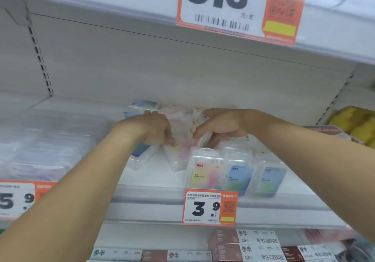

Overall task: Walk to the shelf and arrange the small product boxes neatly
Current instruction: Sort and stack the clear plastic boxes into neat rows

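Mid-shelf [154, 182], toward the back: pink box [180, 146], tilted, is pinched by left hand [156, 128] and gripped by right hand [221, 125]. Three boxes [233, 174] are stood upright at the front edge.

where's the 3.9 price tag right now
In the head view the 3.9 price tag hangs on the front rail of the shelf, low and just right of centre, directly below the upright pink box.

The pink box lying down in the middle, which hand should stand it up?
Probably the left hand: it pinches the tilted pink box at its near end. The right hand grips another box behind.
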Demonstrator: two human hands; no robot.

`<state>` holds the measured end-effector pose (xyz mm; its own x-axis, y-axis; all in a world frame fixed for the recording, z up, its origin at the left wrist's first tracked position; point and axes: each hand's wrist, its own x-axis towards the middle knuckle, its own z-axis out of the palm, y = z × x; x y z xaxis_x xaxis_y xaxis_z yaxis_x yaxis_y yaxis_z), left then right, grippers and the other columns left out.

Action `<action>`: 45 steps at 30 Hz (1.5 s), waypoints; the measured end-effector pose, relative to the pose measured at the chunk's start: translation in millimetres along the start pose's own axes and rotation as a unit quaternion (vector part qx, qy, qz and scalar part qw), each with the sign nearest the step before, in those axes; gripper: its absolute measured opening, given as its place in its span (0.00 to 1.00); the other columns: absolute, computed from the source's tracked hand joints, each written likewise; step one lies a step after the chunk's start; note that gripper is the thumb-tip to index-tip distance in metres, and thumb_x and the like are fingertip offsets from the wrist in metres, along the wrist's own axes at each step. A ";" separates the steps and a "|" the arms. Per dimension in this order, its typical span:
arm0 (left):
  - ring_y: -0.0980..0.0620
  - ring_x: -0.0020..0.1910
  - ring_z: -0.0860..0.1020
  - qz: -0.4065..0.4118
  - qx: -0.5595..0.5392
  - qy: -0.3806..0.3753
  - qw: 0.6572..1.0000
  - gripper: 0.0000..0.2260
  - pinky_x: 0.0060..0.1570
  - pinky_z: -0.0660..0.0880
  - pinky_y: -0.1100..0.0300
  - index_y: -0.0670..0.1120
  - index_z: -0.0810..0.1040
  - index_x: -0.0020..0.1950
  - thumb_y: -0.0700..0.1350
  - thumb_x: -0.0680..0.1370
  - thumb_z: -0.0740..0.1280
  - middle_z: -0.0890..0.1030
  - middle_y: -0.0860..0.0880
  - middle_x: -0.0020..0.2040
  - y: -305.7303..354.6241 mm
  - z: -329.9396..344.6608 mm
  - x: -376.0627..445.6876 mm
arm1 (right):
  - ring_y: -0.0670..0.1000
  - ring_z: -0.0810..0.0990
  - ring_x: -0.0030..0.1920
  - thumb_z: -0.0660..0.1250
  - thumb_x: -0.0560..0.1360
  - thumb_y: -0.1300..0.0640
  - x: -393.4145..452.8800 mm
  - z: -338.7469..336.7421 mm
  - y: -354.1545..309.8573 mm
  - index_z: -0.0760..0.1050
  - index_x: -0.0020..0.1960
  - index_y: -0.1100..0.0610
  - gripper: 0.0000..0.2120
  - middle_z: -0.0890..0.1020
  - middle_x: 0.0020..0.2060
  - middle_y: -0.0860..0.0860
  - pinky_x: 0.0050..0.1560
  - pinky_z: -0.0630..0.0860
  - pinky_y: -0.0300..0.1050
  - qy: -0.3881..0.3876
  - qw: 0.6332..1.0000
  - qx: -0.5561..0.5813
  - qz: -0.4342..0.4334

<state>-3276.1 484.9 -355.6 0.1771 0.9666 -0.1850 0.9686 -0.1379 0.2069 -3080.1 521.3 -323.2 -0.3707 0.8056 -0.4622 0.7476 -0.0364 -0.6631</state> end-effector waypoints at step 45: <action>0.62 0.25 0.72 0.150 -0.196 -0.165 0.955 0.10 0.24 0.64 0.74 0.47 0.78 0.46 0.50 0.72 0.74 0.77 0.59 0.31 0.7 -21.5 -71.3 | 0.51 0.80 0.45 0.70 0.75 0.51 -31.5 -1.0 -10.8 0.82 0.43 0.51 0.05 0.84 0.42 0.48 0.49 0.75 0.43 -0.112 0.986 -0.114 -0.047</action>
<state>-3291.8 420.5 -321.5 0.5450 0.7670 -0.3388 0.7364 -0.2446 0.6308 -3075.9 496.9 -300.8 -0.5384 0.6468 -0.5402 0.7985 0.1866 -0.5724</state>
